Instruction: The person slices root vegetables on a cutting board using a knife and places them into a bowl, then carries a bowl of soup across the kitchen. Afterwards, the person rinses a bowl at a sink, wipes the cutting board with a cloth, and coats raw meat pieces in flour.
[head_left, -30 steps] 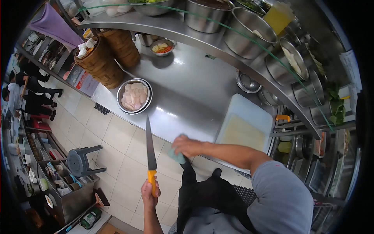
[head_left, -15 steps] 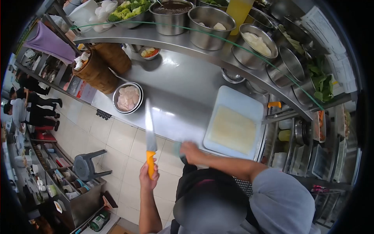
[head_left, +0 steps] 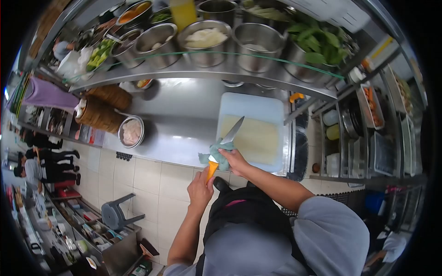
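My left hand is closed round the yellow handle of a kitchen knife, whose blade points up and to the right over the near left edge of the cutting board. In my right hand is a green cloth, wrapped round the blade a little above the handle, and it hides that part of the blade. The cutting board is pale, with a yellowish worn area, and lies at the right of the steel counter. A metal bowl of pale raw meat pieces stands to the left.
Above the counter runs a steel shelf with several metal pots of ingredients. Stacked bamboo steamers stand at the counter's left end. A grey stool is on the tiled floor. Other people stand far left.
My left hand has brought the knife right, from upright beside the counter to slanting toward the board. My right hand has raised the cloth onto the blade. The view has shifted.
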A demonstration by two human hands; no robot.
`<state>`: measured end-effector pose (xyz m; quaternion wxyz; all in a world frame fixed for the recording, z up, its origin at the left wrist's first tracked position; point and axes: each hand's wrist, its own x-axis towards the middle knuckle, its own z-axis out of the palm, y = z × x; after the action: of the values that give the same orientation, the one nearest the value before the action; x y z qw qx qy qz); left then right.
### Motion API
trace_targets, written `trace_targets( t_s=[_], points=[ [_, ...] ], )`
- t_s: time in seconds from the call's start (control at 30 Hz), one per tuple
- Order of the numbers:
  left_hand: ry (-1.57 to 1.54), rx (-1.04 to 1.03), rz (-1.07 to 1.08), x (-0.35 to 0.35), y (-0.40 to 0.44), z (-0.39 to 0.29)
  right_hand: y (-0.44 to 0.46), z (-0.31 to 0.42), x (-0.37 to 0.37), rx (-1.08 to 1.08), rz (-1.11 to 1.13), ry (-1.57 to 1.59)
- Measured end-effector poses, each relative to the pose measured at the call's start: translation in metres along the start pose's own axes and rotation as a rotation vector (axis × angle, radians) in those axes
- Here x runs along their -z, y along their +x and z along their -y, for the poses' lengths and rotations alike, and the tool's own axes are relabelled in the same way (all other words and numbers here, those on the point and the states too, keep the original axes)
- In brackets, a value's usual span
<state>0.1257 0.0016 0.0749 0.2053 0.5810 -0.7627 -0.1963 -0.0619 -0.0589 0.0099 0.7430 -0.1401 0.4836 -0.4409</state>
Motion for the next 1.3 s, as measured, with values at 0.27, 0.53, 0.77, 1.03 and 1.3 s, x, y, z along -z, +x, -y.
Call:
trace_targets(
  t_s=[0.27, 0.53, 0.77, 1.03, 1.3],
  points=[
    [0.106, -0.085, 0.155, 0.053, -0.073, 0.073, 0.032, 0.139, 0.194, 0.544, -0.599, -1.117],
    [0.047, -0.088, -0.033, 0.016, -0.017, 0.054, -0.052, 0.065, 0.193, 0.285, 0.147, -1.814],
    [0.071, -0.07, 0.142, -0.12, 0.08, -0.004, -0.108, 0.075, 0.193, 0.494, -0.476, -1.387],
    [0.072, -0.181, -0.077, -0.092, 0.063, -0.022, -0.103, 0.071, 0.164, 0.406, -0.495, -1.682],
    [0.059, 0.382, 0.512, -0.075, -0.156, 0.145, -0.088, 0.081, 0.108, 0.918, -0.157, -1.535]
  ],
)
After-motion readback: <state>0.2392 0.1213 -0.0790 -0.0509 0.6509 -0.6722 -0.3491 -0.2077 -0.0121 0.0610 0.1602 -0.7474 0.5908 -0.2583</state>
